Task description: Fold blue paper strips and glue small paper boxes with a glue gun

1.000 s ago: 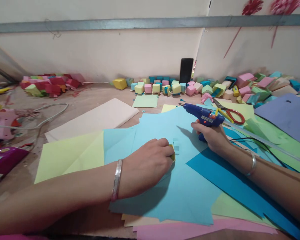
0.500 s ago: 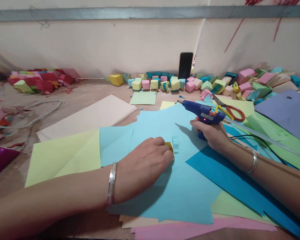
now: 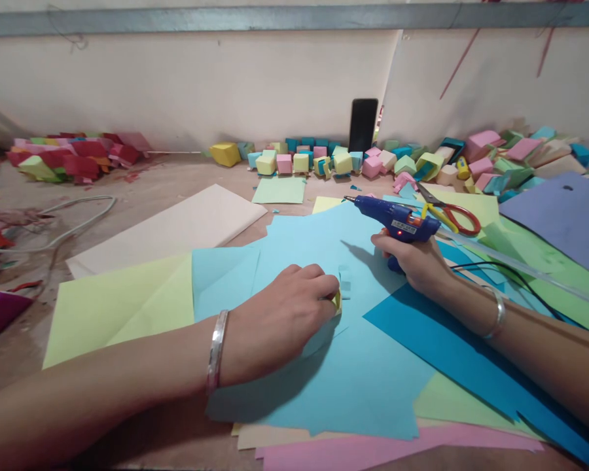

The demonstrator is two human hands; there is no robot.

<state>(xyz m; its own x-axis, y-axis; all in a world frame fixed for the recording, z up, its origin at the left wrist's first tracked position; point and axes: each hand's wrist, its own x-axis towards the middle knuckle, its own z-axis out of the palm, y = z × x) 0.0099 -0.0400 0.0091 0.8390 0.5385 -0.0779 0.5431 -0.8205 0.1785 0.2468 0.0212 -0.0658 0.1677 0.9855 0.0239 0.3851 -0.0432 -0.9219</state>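
My right hand is wrapped round the grip of a blue glue gun, its nozzle pointing left and a small red light lit on its side. A long clear glue stick sticks out of its back. My left hand has its fingers closed on a small yellow paper piece, mostly hidden behind them. Beside it, a little light-blue paper strip rises from the light-blue sheets. Both hands are over these sheets.
Scissors with red and yellow handles lie behind the glue gun. Small paper boxes line the wall, with more heaped right and a red pile left. A phone leans on the wall. Yellow-green paper lies left.
My left fingers have shifted slightly over the yellow paper piece, and the wrist sits a little higher. The glue gun stays held in my right hand. The whole view has moved slightly.
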